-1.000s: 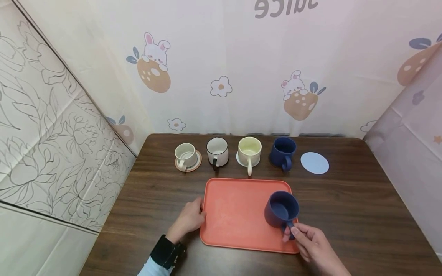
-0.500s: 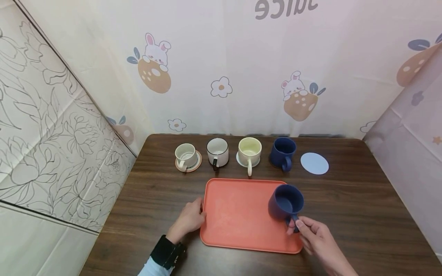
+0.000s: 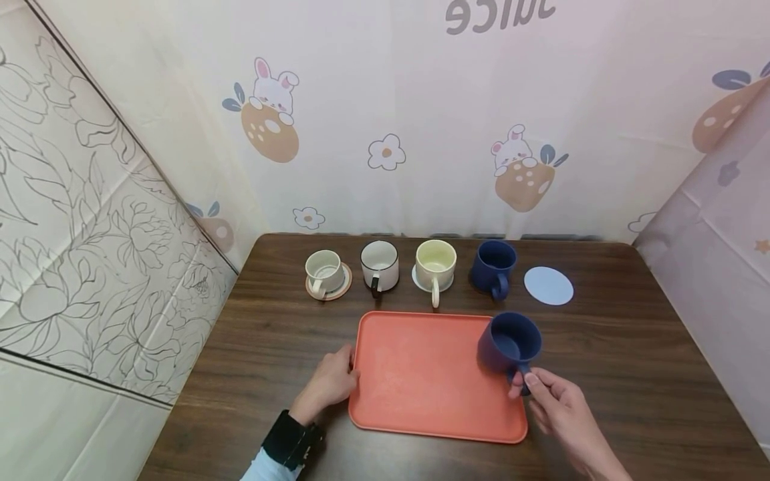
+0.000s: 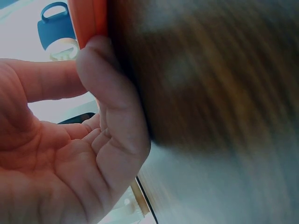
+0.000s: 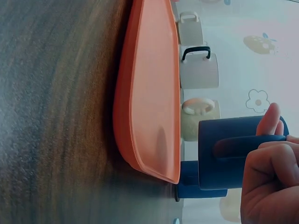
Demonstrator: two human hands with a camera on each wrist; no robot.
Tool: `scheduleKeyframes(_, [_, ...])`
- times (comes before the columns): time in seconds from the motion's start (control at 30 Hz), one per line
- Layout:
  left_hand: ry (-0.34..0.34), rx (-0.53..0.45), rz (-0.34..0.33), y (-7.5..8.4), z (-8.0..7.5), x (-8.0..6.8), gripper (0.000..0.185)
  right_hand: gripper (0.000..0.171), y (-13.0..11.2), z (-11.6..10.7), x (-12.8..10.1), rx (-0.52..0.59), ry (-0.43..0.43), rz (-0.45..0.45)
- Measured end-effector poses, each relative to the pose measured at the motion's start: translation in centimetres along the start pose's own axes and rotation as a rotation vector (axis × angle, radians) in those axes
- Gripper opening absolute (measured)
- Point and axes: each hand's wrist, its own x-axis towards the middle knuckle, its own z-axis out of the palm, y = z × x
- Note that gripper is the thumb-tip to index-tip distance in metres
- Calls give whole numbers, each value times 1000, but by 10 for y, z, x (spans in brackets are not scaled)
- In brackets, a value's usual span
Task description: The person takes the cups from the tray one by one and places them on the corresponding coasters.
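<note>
A navy blue mug [image 3: 510, 342] hangs upright over the right side of the orange-red tray [image 3: 421, 381]. My right hand [image 3: 559, 404] grips it by the handle, thumb on top and fingers through or behind the loop. In the right wrist view a gap shows between the mug [image 5: 224, 163] and the tray surface [image 5: 156, 93]. At the tray's left edge, my left hand [image 3: 329, 381] pinches the rim; in the left wrist view the fingertips meet at the tray's edge [image 4: 88, 21].
Along the table's [image 3: 265, 374] back stand a small cream cup [image 3: 325, 269], a white black-handled mug [image 3: 379, 264], a pale yellow mug [image 3: 436, 264] and a second navy mug [image 3: 492, 264]. A bare pale blue coaster [image 3: 548, 285] lies at the row's right end. A patterned curtain [image 3: 421, 100] hangs behind.
My right hand has carried the navy mug away from me and to the right, from over the tray's lower right to its right edge. The left hand stays on the tray rim.
</note>
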Motion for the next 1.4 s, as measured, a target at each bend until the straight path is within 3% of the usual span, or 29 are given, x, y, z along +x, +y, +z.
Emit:
scheduleKeyframes(0.67, [-8,-19,-22,3,-1,0,8,32,-3,-17,23,31,88,-135])
scheduleKeyframes(0.93, [3,17,-21,3,-1,1,8,30,2,-28,31,71,117,-181])
scheduleKeyframes(1.23, [3,16,-17,3,0,0,8,31,2,-44,42,97,149,-171])
scheduleKeyframes(1.4, [4,5,-31,4,0,0,8,35,1,-54,52,55,179,-114])
